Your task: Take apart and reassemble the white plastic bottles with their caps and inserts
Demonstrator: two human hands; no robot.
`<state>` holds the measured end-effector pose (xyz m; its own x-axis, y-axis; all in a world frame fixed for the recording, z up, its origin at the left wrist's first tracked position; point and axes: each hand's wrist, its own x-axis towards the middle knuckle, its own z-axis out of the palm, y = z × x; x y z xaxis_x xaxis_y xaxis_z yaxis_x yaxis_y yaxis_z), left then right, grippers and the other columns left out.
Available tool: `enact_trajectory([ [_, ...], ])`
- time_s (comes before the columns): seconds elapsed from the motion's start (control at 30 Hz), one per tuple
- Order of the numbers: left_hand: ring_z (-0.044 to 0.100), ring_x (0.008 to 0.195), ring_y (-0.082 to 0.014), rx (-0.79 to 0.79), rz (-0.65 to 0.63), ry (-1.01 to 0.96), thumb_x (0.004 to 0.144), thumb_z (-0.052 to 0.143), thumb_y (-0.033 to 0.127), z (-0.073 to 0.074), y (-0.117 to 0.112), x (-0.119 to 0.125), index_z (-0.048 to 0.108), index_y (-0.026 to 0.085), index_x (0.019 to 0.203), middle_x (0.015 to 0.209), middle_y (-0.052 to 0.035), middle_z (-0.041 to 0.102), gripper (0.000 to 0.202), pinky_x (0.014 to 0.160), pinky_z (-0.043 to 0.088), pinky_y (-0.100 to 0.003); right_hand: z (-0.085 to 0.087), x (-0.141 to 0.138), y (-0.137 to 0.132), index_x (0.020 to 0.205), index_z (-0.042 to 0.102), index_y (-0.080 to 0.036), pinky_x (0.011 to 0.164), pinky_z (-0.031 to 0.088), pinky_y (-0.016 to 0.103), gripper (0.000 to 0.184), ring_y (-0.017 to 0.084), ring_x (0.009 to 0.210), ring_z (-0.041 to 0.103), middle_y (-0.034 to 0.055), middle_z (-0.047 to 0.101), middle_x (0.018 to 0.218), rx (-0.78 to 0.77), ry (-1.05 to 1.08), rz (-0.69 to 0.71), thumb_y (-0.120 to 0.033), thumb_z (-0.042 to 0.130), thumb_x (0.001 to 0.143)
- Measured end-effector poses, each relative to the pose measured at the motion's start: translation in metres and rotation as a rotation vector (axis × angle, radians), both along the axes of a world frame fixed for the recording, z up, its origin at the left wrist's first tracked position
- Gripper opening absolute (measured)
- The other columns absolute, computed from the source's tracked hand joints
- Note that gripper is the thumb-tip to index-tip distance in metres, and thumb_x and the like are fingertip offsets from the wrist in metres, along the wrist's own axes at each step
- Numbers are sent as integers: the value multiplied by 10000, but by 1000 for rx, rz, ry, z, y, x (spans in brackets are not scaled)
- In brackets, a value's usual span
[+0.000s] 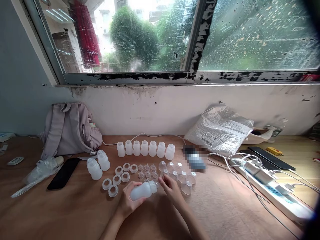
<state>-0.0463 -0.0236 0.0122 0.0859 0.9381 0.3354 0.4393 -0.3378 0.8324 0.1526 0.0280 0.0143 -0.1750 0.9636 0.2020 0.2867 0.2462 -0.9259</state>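
My left hand [131,200] is wrapped round a frosted white baby bottle [142,191], which lies tilted with its collared top toward the right. Close by that top, my right hand [171,188] is closed in a pinch; what sits between its fingertips is too small to make out. Beyond my hands are several white collar rings [116,180], several clear teats [147,167] and several clear domed caps [185,188]. A row of frosted bottle bodies [144,148] stands behind them. Two small bottles [94,169] with collars on stand at the left.
A lilac backpack [66,130] leans at the wall, with a black phone [63,174] and a clear plastic bag [42,171] before it. Rightward are a blurred object [196,159], a silver bag [220,128] and a power strip [277,191] with loose cables.
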Motion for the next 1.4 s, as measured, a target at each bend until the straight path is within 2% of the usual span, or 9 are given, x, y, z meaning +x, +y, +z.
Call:
enact_trajectory([
  [0.3, 559, 802, -199, 13, -21, 64, 654, 602, 315, 2, -1, 0, 524, 199, 955, 904, -63, 578, 331, 688, 471, -309, 7, -5, -5, 636, 411, -189, 440, 321, 207, 287, 95, 494, 399, -31, 440, 572, -93, 37, 108, -437, 458, 774],
  [0.53, 537, 906, -197, 261, -57, 256, 696, 568, 297, -12, -2, 4, 478, 216, 1068, 989, -77, 548, 391, 796, 454, -324, -6, -2, 4, 532, 345, -187, 375, 235, 199, 370, 68, 407, 315, -60, 330, 468, -200, 86, 99, -451, 468, 760],
  [0.7, 528, 922, -206, 261, -59, 212, 700, 565, 318, -11, -2, 6, 477, 214, 1064, 1003, -85, 545, 389, 803, 448, -343, 3, -3, -2, 585, 424, -181, 355, 246, 191, 322, 62, 373, 320, -65, 363, 461, -265, 180, 74, -453, 505, 736],
  [0.83, 543, 864, -199, 96, -14, -30, 650, 612, 338, -6, 1, 11, 527, 190, 987, 953, -65, 568, 378, 756, 452, -317, 12, -11, -12, 974, 496, -219, 577, 447, 271, 316, 157, 701, 550, 46, 572, 849, -271, 421, 176, -422, 518, 734],
  [0.93, 561, 720, -172, -219, -54, -335, 648, 606, 379, -4, 3, 13, 539, 152, 942, 863, -59, 589, 378, 585, 460, -264, 14, -17, -17, 1158, 425, -238, 752, 429, 364, 495, 214, 891, 543, 99, 548, 1058, -291, 512, 306, -399, 552, 708],
  [1.03, 546, 614, -133, -491, -218, -645, 709, 534, 407, -2, 1, 12, 520, 129, 987, 783, -57, 586, 393, 456, 408, -205, 14, -19, -18, 1157, 460, -234, 813, 389, 385, 514, 234, 953, 521, 107, 537, 1111, -311, 574, 348, -368, 597, 680],
  [1.13, 542, 593, -116, -621, -331, -819, 729, 511, 406, 2, -2, 10, 535, 115, 982, 784, -69, 587, 387, 441, 393, -186, 13, -20, -21, 1073, 544, -222, 823, 371, 376, 441, 241, 976, 504, 98, 538, 1123, -337, 658, 397, -348, 625, 658],
  [1.3, 547, 572, -109, -833, -349, -911, 733, 491, 444, 3, -4, 5, 530, 101, 989, 806, -98, 599, 429, 437, 390, -179, 16, -26, -30, 1049, 559, -236, 725, 407, 347, 452, 252, 970, 497, 83, 511, 1162, -367, 705, 493, -306, 665, 616],
  [1.4, 536, 570, -103, -775, -347, -861, 737, 487, 449, 5, -5, 4, 526, 112, 976, 780, -78, 592, 415, 454, 392, -184, 16, -30, -34, 986, 584, -221, 744, 402, 328, 373, 235, 953, 507, 75, 551, 1106, -332, 688, 433, -315, 659, 632],
])
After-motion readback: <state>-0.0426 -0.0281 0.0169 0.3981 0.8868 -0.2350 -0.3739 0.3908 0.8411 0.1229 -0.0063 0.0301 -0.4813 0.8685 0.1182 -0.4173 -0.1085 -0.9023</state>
